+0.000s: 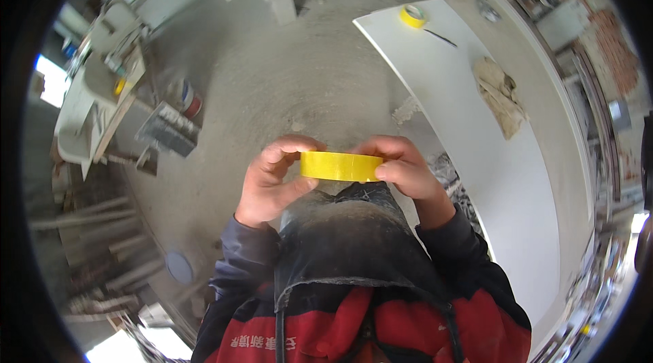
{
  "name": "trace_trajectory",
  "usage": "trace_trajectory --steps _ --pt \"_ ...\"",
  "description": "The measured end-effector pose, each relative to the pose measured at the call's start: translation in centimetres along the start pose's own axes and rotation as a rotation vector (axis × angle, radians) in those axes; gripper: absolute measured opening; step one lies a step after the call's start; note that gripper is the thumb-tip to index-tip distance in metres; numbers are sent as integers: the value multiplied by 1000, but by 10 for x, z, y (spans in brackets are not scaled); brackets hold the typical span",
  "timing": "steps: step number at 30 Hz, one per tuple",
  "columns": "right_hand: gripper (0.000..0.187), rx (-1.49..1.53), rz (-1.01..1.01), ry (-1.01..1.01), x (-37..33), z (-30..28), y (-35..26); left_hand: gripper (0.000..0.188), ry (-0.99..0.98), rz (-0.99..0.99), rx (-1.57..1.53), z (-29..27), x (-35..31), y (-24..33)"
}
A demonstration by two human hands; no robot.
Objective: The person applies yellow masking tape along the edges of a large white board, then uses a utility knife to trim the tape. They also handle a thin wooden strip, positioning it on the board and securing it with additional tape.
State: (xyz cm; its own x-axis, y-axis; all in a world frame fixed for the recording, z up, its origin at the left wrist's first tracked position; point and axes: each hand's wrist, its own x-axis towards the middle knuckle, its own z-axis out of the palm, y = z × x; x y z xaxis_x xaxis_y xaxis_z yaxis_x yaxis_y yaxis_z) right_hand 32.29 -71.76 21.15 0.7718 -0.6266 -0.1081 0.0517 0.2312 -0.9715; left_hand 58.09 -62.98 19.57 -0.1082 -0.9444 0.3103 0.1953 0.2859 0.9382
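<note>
A roll of yellow adhesive tape (340, 166) is held up in front of my body, its outer face turned toward me. My left hand (275, 178) grips its left edge, thumb below and fingers above. At the right edge, my right hand (403, 167) pinches the roll between thumb and fingers. Both hands are closed on the same roll, above my dusty dark apron (354, 240). Whether a loose tape end is lifted cannot be made out.
To my right stands a long white board (503, 186) bearing a second yellow tape roll (413, 16), a thin dark tool (441, 38) and a crumpled tan cloth (500, 94). At left are a cluttered workbench (119, 101), a bucket (185, 98) and stacked wood strips (102, 227).
</note>
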Motion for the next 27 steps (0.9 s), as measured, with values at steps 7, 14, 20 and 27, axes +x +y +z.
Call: trace_trajectory --steps 7,14,20,27 --pt "31 -49 -109 186 42 20 -23 42 -246 -47 -30 -67 78 0" --pt "28 -88 -80 441 50 40 -30 49 -404 -144 -34 -83 122 -2" --pt "26 -124 4 479 46 44 -37 55 -594 7 380 -57 138 23" --pt "26 -172 77 404 27 31 -44 48 -601 62 253 -38 133 17"
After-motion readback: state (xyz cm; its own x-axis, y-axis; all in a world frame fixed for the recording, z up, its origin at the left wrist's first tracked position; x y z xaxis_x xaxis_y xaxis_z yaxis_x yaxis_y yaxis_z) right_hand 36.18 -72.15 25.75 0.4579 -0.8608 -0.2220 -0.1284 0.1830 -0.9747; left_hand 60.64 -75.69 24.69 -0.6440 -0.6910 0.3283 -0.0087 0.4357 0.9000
